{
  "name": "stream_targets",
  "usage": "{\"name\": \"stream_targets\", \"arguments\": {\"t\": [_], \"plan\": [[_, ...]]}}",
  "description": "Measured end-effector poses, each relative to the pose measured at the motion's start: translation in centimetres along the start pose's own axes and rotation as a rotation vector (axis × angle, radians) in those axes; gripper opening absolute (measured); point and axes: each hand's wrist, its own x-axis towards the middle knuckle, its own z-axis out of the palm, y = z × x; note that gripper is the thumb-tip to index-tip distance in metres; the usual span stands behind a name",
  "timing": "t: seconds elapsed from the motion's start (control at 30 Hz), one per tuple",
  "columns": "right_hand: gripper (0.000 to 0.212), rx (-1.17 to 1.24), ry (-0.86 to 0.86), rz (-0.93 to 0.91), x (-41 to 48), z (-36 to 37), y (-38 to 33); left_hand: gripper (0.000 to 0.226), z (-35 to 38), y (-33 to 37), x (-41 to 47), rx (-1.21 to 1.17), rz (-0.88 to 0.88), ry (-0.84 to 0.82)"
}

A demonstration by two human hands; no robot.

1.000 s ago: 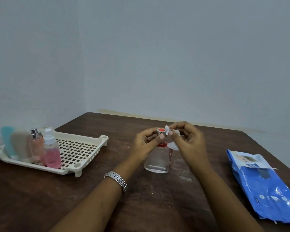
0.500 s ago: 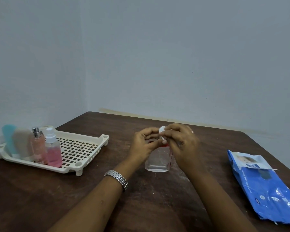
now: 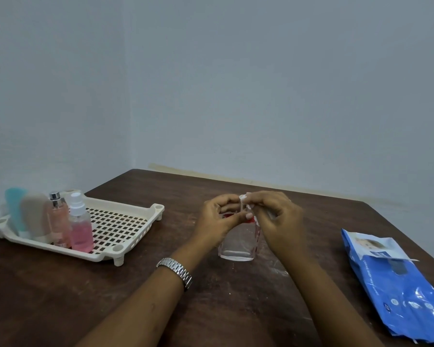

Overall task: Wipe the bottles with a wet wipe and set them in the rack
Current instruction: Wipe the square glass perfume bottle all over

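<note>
Standing between both hands point(image 3: 251, 219), the clear bottle point(image 3: 238, 244) is gripped.

I see a cream rack point(image 3: 125, 222) with a square-hole grid at left, holding a pink bottle point(image 3: 81, 235); a clear bottle point(image 3: 237, 246) with a red band; a blue pack point(image 3: 406, 296) at right.

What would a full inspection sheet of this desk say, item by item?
Surface: dark wooden table, scuffed, with pale smears near the centre.
Job's things: clear bottle upright at centre, red at its neck; wet wipe at its top; cream rack at left holds a teal tube, beige tube, pink bottle and pink spray bottle, all upright.
Clutter: blue wipes pack lying at right, flap lifted.
Hands: left hand grips the clear bottle's neck; right hand pinches the wet wipe against its top.
Cables: nothing seen.
Surroundings: plain grey-blue walls meeting in a corner; wristwatch on the left wrist.
</note>
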Motion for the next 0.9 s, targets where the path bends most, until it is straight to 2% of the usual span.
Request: {"name": "stream_targets", "arguments": {"t": [0.07, 0.2, 0.4, 0.53, 0.67, 0.73, 0.9], "plan": [[0.023, -0.146, -0.041, -0.133, 0.3, 0.3, -0.3, 0.024, 0.0, -0.1, 0.0, 0.023, 0.008, 0.014], [0.025, -0.277, -0.112, -0.099, 0.8, 0.8, -0.8, 0.022, 0.1, -0.2, 0.1, 0.045, 0.024, 0.039], [0.022, -0.146, -0.144, 0.115, 0.8, 0.4, -0.2, 0.023, 0.1, -0.3, 0.2, 0.040, 0.016, 0.042], [0.017, -0.211, -0.054, -0.042, 0.2, -0.4, 0.1, 0.026, -0.1, -0.4, 0.2, 0.032, 0.019, 0.028], [0.017, -0.239, -0.058, -0.155, 0.2, -0.4, 0.4, 0.025, 0.0, -0.3, 0.2, 0.045, 0.017, 0.035], [0.022, -0.250, -0.088, -0.160, 0.2, 0.1, 0.3, 0.018, 0.0, -0.4, 0.2, 0.049, 0.016, 0.041], [0.023, -0.254, -0.130, -0.103, 0.7, 1.0, 0.0, 0.022, 0.2, -0.3, 0.2, 0.037, 0.022, 0.054]]}}
